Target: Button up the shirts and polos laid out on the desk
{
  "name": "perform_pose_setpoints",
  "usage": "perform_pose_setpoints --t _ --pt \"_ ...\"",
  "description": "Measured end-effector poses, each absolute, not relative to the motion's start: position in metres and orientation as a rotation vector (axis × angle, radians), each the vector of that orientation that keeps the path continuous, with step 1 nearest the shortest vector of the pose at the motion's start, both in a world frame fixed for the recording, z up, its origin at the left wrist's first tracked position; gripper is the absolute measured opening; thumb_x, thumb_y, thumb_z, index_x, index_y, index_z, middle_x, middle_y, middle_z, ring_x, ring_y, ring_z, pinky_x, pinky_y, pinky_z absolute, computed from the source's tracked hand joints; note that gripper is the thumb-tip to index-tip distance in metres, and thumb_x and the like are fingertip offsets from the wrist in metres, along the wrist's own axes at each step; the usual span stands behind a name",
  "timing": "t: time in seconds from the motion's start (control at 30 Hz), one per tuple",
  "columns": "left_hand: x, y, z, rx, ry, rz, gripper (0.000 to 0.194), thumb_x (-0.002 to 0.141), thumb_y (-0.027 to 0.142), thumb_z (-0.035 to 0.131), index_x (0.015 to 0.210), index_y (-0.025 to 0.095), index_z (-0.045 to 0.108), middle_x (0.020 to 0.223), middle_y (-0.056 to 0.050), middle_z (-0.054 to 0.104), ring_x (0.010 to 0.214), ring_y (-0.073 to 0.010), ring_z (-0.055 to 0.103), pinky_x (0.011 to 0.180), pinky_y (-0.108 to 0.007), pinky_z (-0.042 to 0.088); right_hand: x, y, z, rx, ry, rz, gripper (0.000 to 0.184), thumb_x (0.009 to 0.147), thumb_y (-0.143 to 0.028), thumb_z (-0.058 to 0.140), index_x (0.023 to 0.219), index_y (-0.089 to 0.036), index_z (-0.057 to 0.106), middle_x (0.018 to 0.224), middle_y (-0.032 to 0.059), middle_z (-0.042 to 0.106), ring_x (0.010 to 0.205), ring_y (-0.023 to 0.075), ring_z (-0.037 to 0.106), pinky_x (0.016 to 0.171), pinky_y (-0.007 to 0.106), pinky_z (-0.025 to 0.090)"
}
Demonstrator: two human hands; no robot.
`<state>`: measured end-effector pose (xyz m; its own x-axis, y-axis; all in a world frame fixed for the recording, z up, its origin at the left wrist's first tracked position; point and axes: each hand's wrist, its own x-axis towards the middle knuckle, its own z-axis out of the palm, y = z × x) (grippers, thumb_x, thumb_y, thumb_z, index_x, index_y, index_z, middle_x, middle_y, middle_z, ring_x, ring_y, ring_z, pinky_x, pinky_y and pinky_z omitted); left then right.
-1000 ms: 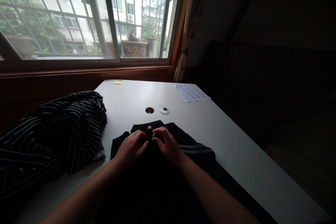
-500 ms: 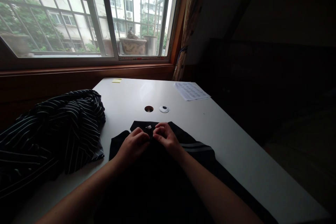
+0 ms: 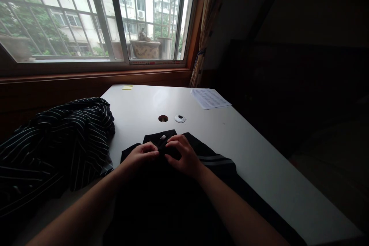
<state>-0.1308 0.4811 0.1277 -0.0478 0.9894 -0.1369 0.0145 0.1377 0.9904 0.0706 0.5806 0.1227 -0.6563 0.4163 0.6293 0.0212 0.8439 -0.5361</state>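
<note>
A black collared shirt (image 3: pixel 173 200) lies spread on the white table, its collar toward the window. Grey stripes cross its right sleeve, and a small pale label shows inside the neck. Just below the collar, my left hand (image 3: pixel 144 153) pinches the dark fabric between thumb and fingers. My right hand (image 3: pixel 184 155) is beside it at the neck opening, thumb and fingers apart, fingertips over the collar. Whether those fingertips touch the cloth is hard to make out. Most of the shirt's front is too dark to show detail.
A crumpled black-and-white striped garment (image 3: pixel 75 138) is heaped on the left of the white table (image 3: pixel 259 177). Beyond the collar are a round hole (image 3: pixel 163 118) and its loose cover (image 3: pixel 180 118). Printed sheets (image 3: pixel 210 98) and yellow notes (image 3: pixel 127 87) lie at the back.
My right hand's thumb and fingers have spread apart from their pinch. My left hand has shifted slightly left, away from the right one. The collar's top edge has changed shape.
</note>
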Motion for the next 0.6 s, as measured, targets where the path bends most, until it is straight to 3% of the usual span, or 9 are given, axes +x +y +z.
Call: perform_pose_setpoints --t 0.13,0.27,0.43,0.6 --pt "-0.13 0.481 0.126 1.005 1.259 1.157 0.028 0.076 0.039 0.073 0.083 0.015 0.061 0.067 0.002 0.053 0.06 -0.0111 0.049 0.056 -0.021 0.035 0.07 0.583 0.123 -0.302 -2.249 0.561 0.039 0.08 -0.022 0.07 0.116 -0.028 0.06 0.122 0.0066 0.057 0.114 0.0262 0.053 0.1 0.047 0.044" --pt "-0.129 0.481 0.126 1.022 1.257 1.14 0.029 0.076 0.04 0.074 0.084 0.014 0.061 0.068 0.002 0.053 0.061 -0.0108 0.048 0.057 -0.021 0.035 0.068 0.585 0.119 -0.41 -2.184 0.514 0.025 0.085 -0.015 0.061 0.105 -0.029 0.066 0.103 0.0042 0.064 0.099 0.0237 0.058 0.092 0.043 0.049" --pt "-0.128 0.483 0.126 1.264 1.388 1.07 0.029 0.078 0.042 0.071 0.086 0.015 0.066 0.077 -0.001 0.058 0.07 -0.0144 0.053 0.063 -0.024 0.04 0.064 0.58 0.118 -0.542 -2.096 0.651 0.018 0.089 -0.014 0.058 0.1 -0.026 0.066 0.094 0.0035 0.058 0.081 0.0177 0.058 0.076 0.032 0.052" --pt "-0.125 0.484 0.128 1.491 1.48 1.012 0.024 0.08 0.04 0.068 0.082 0.015 0.068 0.087 -0.003 0.06 0.081 -0.0187 0.057 0.073 -0.027 0.044 0.055 0.572 0.115 -0.559 -1.962 0.669 0.015 0.085 -0.016 0.062 0.096 -0.024 0.056 0.093 0.0028 0.054 0.085 0.0181 0.057 0.079 0.033 0.05"
